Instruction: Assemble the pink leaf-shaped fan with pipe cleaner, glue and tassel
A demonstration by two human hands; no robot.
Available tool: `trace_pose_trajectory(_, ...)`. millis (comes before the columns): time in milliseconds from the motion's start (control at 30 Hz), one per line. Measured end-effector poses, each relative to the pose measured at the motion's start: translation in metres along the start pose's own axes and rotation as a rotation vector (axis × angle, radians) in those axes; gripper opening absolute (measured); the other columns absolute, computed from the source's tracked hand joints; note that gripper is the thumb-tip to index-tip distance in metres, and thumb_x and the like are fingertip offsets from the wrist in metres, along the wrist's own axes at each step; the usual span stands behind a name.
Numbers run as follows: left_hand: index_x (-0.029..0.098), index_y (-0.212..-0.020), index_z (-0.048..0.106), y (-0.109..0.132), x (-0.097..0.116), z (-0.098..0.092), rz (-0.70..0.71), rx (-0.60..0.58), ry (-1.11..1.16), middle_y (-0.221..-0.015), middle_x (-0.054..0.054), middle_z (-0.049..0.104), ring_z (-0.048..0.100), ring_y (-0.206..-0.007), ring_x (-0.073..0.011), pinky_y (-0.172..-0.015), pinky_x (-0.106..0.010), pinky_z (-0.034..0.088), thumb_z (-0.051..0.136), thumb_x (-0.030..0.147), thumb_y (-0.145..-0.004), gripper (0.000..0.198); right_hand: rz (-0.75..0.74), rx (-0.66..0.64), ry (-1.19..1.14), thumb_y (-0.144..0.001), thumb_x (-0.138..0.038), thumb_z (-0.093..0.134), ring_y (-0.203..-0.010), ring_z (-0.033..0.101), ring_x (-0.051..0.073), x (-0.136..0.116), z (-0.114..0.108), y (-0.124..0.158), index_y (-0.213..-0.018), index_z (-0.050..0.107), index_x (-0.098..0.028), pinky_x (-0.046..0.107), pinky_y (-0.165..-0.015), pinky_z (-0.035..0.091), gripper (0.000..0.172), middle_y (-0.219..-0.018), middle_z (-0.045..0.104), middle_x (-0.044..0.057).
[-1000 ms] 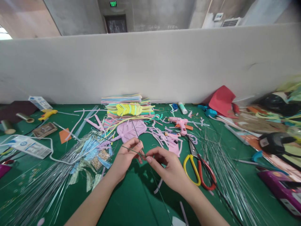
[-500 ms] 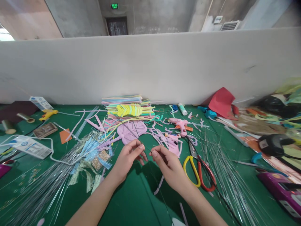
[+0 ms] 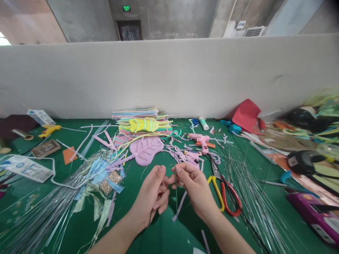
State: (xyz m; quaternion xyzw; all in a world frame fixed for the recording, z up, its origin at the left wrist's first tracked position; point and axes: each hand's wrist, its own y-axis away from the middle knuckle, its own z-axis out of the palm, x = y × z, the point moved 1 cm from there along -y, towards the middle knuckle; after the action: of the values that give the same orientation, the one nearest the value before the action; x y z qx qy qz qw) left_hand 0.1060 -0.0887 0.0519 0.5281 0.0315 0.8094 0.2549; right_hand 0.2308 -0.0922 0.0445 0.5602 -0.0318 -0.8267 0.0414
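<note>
Above the green table, my left hand is closed, thumb against the fingers. A thin dark wire shows just below its palm; its upper part is hidden in the fingers. Close beside it, my right hand pinches a thin dark wire that hangs almost straight down. The fingertips of both hands nearly meet. Just beyond them lies a lilac leaf shape with raised veins, made of fuzzy stems. A lilac pipe cleaner lies on the table behind the hanging wire.
Scissors with yellow and red handles lie right of my hands, below a pink glue gun. Bundled pipe cleaners sit at the back. Loose wires spread at left, more wires at right. A pale partition stands behind.
Both hands have turned and come closer together. The wires that crossed over the leaf shape have swung away; one now hangs downward from my right hand.
</note>
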Motion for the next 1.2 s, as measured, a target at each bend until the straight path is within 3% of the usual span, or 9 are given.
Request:
trace_pose_trajectory(267, 0.018, -0.07, 0.046, 0.0, 0.003, -0.005, 0.029, 0.004, -0.075, -0.039, 0.015, 0.024, 0.011, -0.028, 0.0009, -0.03, -0.013, 0.01, 0.073, 0.058, -0.068, 0.048, -0.243, 0.167, 0.295, -0.083, -0.044, 0.06, -0.051, 0.052, 0.01, 0.003, -0.002, -0.001, -0.075, 0.056, -0.019, 0.021, -0.047, 0.043, 0.027, -0.062, 0.059, -0.001)
trace_pose_trajectory(433, 0.016, -0.072, 0.054, 0.0, 0.005, -0.006, -0.017, -0.002, -0.102, -0.045, 0.014, 0.028, 0.014, -0.03, 0.002, -0.031, -0.014, 0.01, 0.08, 0.051, -0.063, 0.045, -0.341, 0.197, 0.511, -0.085, -0.032, 0.056, -0.061, 0.058, 0.012, 0.009, -0.005, 0.0, -0.078, 0.058, -0.019, 0.022, -0.056, 0.047, 0.015, -0.068, 0.062, 0.0)
trace_pose_trajectory(567, 0.015, -0.07, 0.055, 0.0, 0.006, -0.007, -0.015, 0.028, -0.127, -0.048, 0.012, 0.03, 0.017, -0.031, 0.0024, -0.031, -0.014, 0.011, 0.079, 0.044, -0.066, 0.038, -0.413, 0.209, 0.601, -0.083, -0.027, 0.056, -0.066, 0.059, 0.013, 0.008, -0.004, 0.002, -0.077, 0.06, -0.019, 0.024, -0.061, 0.05, 0.011, -0.071, 0.064, 0.001)
trace_pose_trajectory(833, 0.015, -0.07, 0.057, 0.001, 0.011, -0.012, 0.009, -0.007, -0.138, -0.04, 0.013, 0.032, 0.016, -0.028, 0.0017, -0.03, -0.015, 0.009, 0.076, 0.04, -0.072, 0.031, -0.184, 0.094, 0.284, -0.08, -0.044, 0.062, -0.056, 0.057, 0.011, 0.007, -0.001, -0.001, -0.077, 0.06, -0.019, 0.023, -0.053, 0.051, 0.026, -0.069, 0.062, 0.0)
trace_pose_trajectory(1033, 0.015, -0.075, 0.056, -0.006, 0.009, -0.017, 0.061, 0.023, -0.062, -0.045, 0.012, 0.03, 0.02, -0.03, 0.0015, -0.033, -0.013, 0.014, 0.058, 0.041, -0.087, 0.03, -0.06, 0.004, 0.206, -0.078, -0.048, 0.063, -0.068, 0.063, 0.015, 0.007, 0.001, -0.003, -0.09, 0.058, -0.019, 0.025, -0.056, 0.053, 0.032, -0.07, 0.065, 0.002)
trace_pose_trajectory(1133, 0.014, -0.077, 0.057, -0.011, 0.013, -0.021, 0.071, 0.063, 0.006, -0.049, 0.01, 0.034, 0.025, -0.031, 0.0002, -0.032, -0.014, 0.016, 0.055, 0.04, -0.089, 0.028, -0.049, 0.034, 0.353, -0.082, -0.049, 0.056, -0.058, 0.059, 0.014, 0.009, -0.006, -0.006, -0.09, 0.056, -0.019, 0.023, -0.046, 0.045, 0.031, -0.07, 0.065, 0.002)
trace_pose_trajectory(1200, 0.014, -0.078, 0.056, -0.014, 0.016, -0.026, 0.082, 0.097, 0.035, -0.051, 0.01, 0.035, 0.027, -0.032, -0.0003, -0.032, -0.013, 0.017, 0.057, 0.038, -0.087, 0.025, -0.056, 0.083, 0.695, -0.086, -0.046, 0.051, -0.05, 0.055, 0.013, 0.012, -0.012, -0.009, -0.077, 0.055, -0.019, 0.023, -0.043, 0.039, 0.028, -0.064, 0.062, 0.0)
